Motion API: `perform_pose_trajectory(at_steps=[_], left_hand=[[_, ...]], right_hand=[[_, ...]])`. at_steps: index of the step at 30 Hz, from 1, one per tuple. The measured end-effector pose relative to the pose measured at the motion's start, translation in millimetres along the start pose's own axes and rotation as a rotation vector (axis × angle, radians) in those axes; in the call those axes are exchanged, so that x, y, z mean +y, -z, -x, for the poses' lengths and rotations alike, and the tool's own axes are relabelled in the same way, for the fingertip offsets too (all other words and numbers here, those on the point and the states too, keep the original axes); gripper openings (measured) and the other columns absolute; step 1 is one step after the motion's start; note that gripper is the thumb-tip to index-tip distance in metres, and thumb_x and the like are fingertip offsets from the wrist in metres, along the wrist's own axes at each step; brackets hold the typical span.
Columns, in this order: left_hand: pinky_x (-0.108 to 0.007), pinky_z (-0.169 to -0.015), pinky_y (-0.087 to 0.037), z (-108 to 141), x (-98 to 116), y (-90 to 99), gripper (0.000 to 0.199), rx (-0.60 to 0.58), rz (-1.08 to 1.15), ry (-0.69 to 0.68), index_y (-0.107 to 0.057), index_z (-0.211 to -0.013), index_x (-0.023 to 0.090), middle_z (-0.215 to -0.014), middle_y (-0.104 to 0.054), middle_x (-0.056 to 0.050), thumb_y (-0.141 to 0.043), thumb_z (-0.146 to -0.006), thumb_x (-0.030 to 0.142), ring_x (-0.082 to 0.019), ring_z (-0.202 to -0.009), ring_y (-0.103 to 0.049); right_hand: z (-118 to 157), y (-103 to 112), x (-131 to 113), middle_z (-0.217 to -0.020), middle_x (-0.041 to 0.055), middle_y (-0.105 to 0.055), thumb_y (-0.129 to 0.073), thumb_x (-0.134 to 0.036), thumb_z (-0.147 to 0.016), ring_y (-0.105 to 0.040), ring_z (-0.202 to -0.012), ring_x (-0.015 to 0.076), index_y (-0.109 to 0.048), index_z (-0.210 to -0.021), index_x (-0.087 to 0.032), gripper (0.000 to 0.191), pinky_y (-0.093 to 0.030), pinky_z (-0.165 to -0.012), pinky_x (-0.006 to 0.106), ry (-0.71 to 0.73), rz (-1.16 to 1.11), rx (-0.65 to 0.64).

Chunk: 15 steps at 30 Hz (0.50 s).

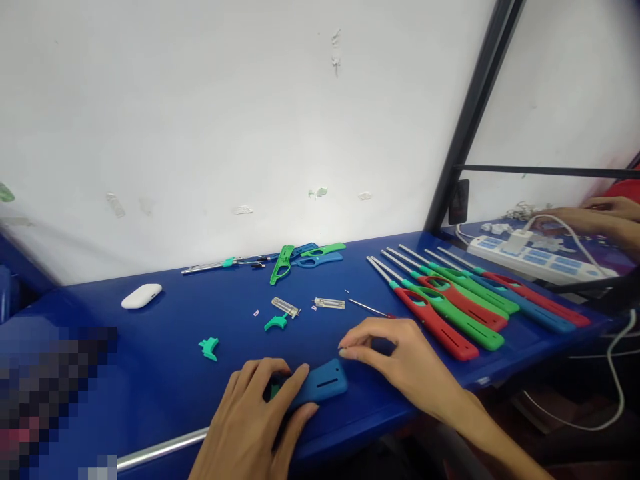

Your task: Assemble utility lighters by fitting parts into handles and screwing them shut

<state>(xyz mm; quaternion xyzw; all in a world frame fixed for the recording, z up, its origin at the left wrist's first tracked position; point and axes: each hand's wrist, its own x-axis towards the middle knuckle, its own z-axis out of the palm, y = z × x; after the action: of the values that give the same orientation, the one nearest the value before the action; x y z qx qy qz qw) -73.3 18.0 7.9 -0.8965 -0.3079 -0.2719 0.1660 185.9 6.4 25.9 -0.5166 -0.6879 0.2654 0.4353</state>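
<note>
My left hand (255, 413) is wrapped round a blue gas lighter (325, 383) lying near the table's front edge, its metal tube (165, 448) pointing left. My right hand (393, 353) is just right of the handle's end, thumb and index finger pinched; whatever is between them is too small to make out. Beyond the hands lie two clear fuel tanks (330, 303) (285, 307), two turquoise triggers (277, 323) (209, 349) and a thin screwdriver (370, 308).
Several finished-looking lighters (445, 300) in red, green and blue lie in a row at right. Loose handle shells (283, 265) and metal tubes (207, 267) rest by the wall, a white earphone case (142, 296) at left. Another person's hand (565, 220) is beyond a power strip (540, 257).
</note>
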Motion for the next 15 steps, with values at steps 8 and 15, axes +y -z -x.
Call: perform_pose_trajectory(at_steps=[8,15], left_hand=[[-0.039,-0.077,-0.065,6,0,-7.2,0.036,0.025,0.039,0.076,-0.071,-0.131,0.027,-0.109,-0.074,-0.007,-0.042,-0.114,0.040,-0.025,-0.094,-0.073],[-0.040,-0.076,-0.065,4,1,-4.8,0.041,0.012,0.000,0.032,-0.072,-0.130,0.024,-0.107,-0.075,-0.007,-0.037,-0.115,0.037,-0.026,-0.094,-0.074]], right_hand=[[-1,-14,-2,-0.089,-0.0044,-0.081,-0.084,-0.017,-0.091,-0.074,-0.084,0.0132,-0.083,-0.086,-0.024,0.009,-0.054,-0.081,0.020,0.157,0.048,-0.014],[0,-16,5,-0.089,-0.0025,-0.079,-0.082,-0.019,-0.093,-0.070,-0.085,0.0162,-0.082,-0.089,-0.024,0.006,-0.052,-0.080,0.027,0.208,0.149,0.017]])
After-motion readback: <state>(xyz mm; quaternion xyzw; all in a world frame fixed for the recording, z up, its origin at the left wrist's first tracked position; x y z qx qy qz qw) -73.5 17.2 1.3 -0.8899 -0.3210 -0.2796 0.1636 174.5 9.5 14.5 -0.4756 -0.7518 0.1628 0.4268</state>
